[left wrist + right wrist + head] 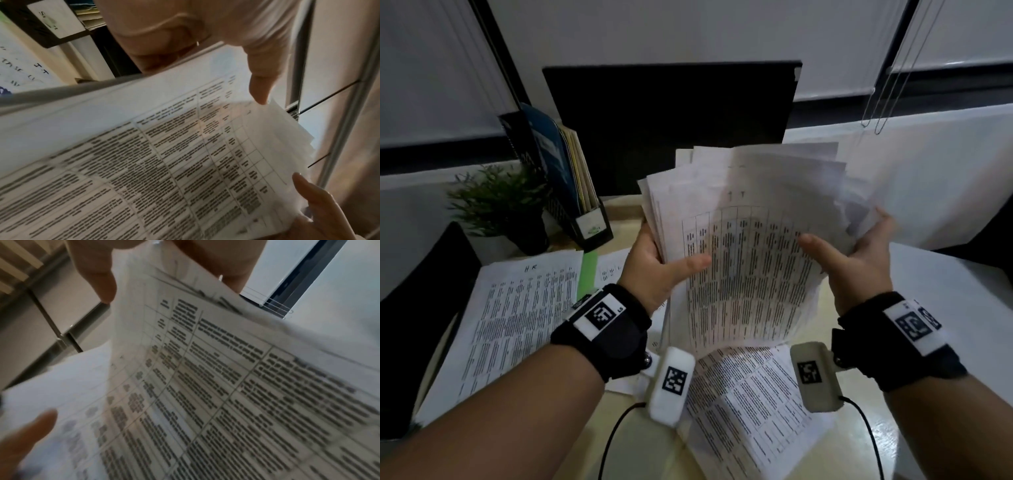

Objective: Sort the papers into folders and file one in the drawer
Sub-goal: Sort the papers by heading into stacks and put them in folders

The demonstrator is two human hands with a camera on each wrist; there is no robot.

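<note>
Far left on the pale wooden desk [866,442]: a white printed sheet headed "HR" [517,318] lying flat, its left edge over a black surface cut off by the frame. Behind it, a small green potted plant [498,202] and, just to its right, a black upright magazine holder [592,228] stuffed with a blue-covered booklet and cream folders, leaning left; a white label on its front, print too blurred to read. A green strip [587,270] of paper or folder peeking out between the HR sheet and another printed page, mostly hidden. Next, left hand [657,270] raised above the desk, thumb laid across the front of a fanned stack of white printed table sheets [750,260], fingers curled behind its left edge, gripping it; black wrist strap with a white marker tag below. Stack held upright and tilted toward the head camera, centred over the desk, upper corners splayed and motion-blurred at right. Behind, a black monitor [671,120], screen dark. Beneath the stack, another printed table page [750,407] lying flat on the desk. Right hand [859,260] at the stack's right edge, thumb on the front sheet, fingers behind the splayed pages, pinching them. Text in both wrist views too blurred to read.
</note>
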